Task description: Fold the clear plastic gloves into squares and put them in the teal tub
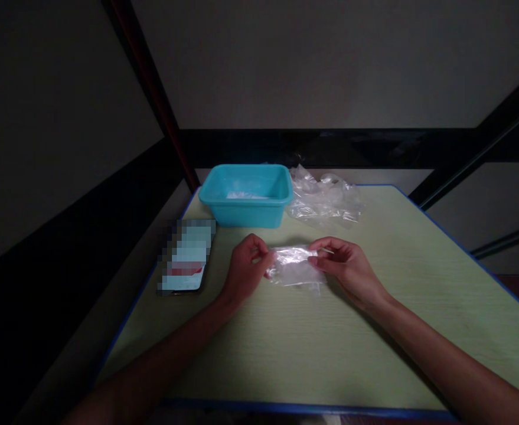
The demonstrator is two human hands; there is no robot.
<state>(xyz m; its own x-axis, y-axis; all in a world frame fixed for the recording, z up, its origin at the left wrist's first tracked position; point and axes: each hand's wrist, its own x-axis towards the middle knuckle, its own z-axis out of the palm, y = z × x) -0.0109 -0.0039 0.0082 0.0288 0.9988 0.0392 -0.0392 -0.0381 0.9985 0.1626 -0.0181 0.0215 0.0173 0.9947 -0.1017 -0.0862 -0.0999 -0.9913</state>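
Note:
A small clear plastic bag (295, 268), flattened and shiny, is stretched between my two hands just over the middle of the table. My left hand (247, 270) pinches its left end between thumb and fingers. At the upper right corner, my right hand (345, 265) grips the bag with thumb and forefinger. A loose strip of the plastic hangs from the lower right edge. Whether anything lies inside the bag, I cannot tell.
A turquoise plastic basin (247, 213) with some white material in it stands at the back. Crumpled clear plastic (325, 200) lies to its right. A phone (188, 257) with a blurred-out screen rests at the left on the blue-edged table (418, 283). A wall rises behind.

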